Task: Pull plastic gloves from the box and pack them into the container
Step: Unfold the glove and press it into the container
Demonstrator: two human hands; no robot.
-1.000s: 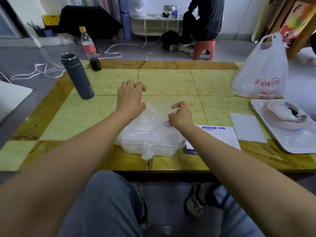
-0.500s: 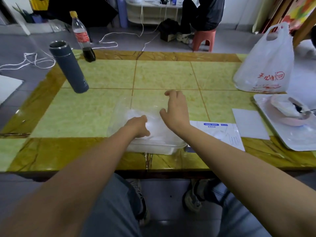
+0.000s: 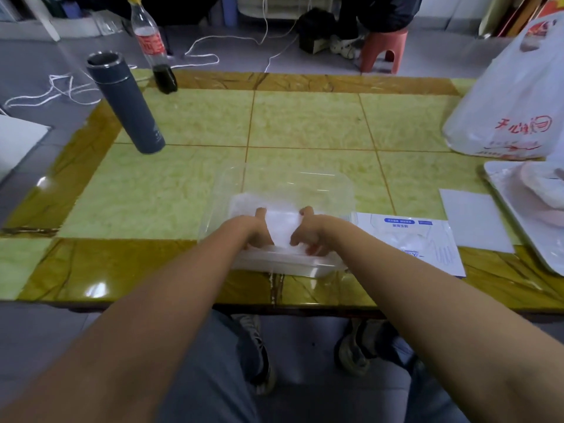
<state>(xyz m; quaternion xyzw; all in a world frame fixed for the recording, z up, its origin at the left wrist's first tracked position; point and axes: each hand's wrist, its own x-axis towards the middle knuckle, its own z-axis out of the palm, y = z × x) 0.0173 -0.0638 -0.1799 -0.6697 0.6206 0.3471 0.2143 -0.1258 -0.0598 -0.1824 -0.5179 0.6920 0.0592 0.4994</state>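
on table: container beneath fingers, box just right of them. since half a second ago, pulled left hand and right hand to near rim, curled, pinching glove inside. nearly packed; press down.

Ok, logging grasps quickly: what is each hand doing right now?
Left hand: fingers curled, holding the plastic glove in the container.
Right hand: fingers curled, holding the same glove's other side.
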